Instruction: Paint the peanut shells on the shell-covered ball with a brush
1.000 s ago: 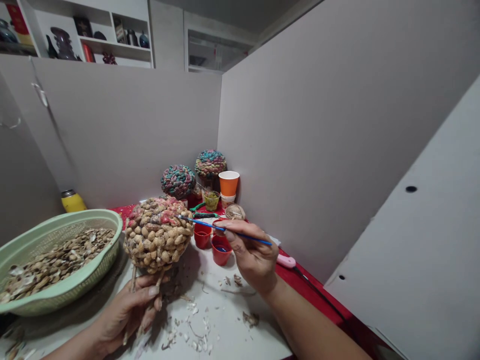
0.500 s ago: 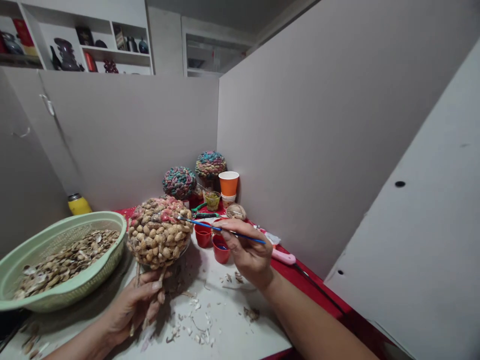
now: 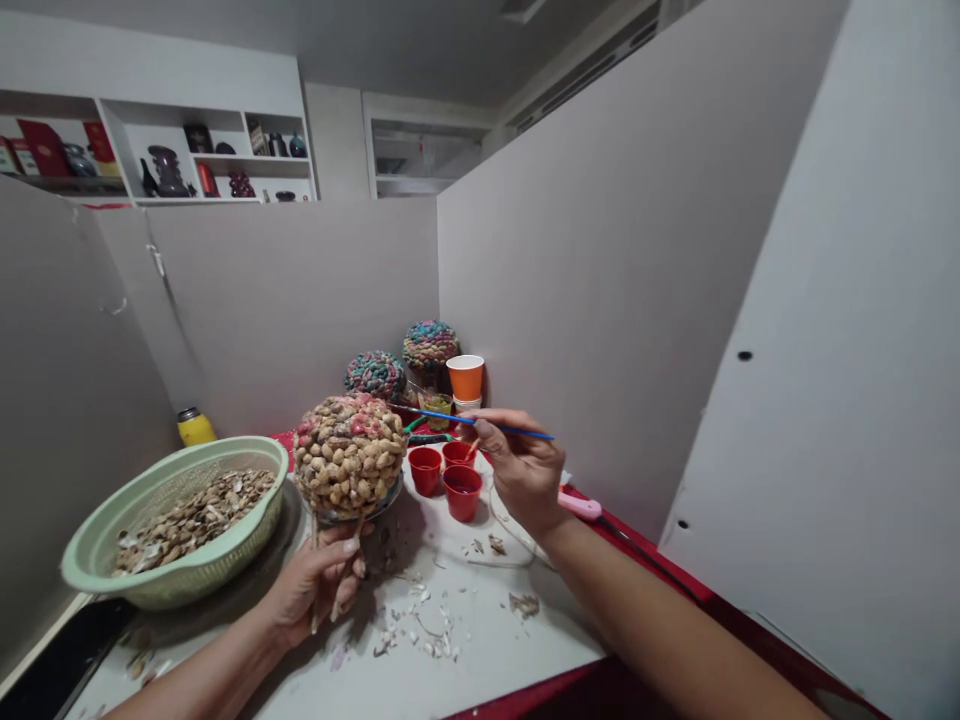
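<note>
A ball covered in peanut shells [image 3: 351, 465], mostly plain tan with pink-red paint on its upper part, is held up over the table. My left hand [image 3: 321, 580] is closed beneath it, around the cord-like strands that hang from its underside. Between the thumb and fingers of my right hand [image 3: 521, 465] is a thin paintbrush [image 3: 450, 417] with a blue handle. Its tip points left, just off the ball's upper right side. Below the brush stand small red cups [image 3: 463, 497], at least one with dark liquid inside.
A green basket [image 3: 169, 590] of empty shells stands at the left, a yellow bottle [image 3: 196, 428] behind it. Two painted shell balls [image 3: 430, 345] and an orange paper cup [image 3: 465, 378] are at the back corner. Shell scraps litter the white tabletop [image 3: 517, 650]. Grey partitions [image 3: 600, 300] surround it.
The brush tip has come off the ball's painted top and moved right, with my right hand raised relative to the ball. My left hand still holds the ball. The camera view has shifted.
</note>
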Tool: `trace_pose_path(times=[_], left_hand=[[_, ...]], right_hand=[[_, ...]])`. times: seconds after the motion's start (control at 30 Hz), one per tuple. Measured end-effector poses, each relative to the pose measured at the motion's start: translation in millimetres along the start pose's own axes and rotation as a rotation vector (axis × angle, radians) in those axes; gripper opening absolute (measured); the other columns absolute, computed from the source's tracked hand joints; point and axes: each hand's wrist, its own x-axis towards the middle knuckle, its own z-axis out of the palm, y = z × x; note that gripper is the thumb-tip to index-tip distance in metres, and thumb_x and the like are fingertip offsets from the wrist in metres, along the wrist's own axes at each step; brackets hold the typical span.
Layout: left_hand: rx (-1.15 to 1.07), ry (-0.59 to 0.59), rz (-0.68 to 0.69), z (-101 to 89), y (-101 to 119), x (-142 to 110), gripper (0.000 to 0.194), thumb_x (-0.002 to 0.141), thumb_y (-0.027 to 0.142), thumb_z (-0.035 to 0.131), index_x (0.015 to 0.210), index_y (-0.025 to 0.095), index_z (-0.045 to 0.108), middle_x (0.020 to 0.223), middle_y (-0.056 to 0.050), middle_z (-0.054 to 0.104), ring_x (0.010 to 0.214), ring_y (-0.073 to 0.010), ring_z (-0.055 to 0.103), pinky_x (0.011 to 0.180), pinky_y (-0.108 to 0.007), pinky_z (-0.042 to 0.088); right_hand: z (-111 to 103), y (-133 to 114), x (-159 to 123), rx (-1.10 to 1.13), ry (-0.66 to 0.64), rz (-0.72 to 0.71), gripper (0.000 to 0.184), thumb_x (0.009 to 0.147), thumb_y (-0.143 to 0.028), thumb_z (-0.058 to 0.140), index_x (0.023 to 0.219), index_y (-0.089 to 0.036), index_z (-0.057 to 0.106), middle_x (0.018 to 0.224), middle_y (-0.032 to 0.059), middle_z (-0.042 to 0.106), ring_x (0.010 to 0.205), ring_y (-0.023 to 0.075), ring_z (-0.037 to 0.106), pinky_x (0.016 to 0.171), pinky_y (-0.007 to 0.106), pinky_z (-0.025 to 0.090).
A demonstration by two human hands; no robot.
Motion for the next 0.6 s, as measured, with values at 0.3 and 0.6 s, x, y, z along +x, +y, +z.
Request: trace_pose_path(times=[0.3,0.6], left_hand=[[0.041,-0.018,0.117,3.1,-1.4,-2.8,0.046,0.063,0.03,0.092,0.099,0.014,0.067,0.055,0.003,0.07,0.031,-0.0053,0.048,0.03,-0.015,0.039],[0.041,-0.046,0.112,2.3,-2.1,-0.9,0.049,0.063,0.033,0.092,0.101,0.014,0.066,0.055,0.004,0.07,0.03,-0.0052,0.048,0.03,-0.014,0.04]], right_hand=[[14.3,-30.6,-7.2,-0.083,-0.087,-0.142,0.013,0.097,-0.021,0.064,0.105,-0.024,0.073,0.099,0.0053,0.08,0.089,0.0189,0.079,0.08,0.033,0.065],[11.4,-44.5,-14.5,-0.208,-0.297,-0.471,0.026,0.093,-0.01,0.059,0.112,-0.025,0.069,0.105,0.0084,0.082,0.096,0.0218,0.079,0.083,0.037,0.065]])
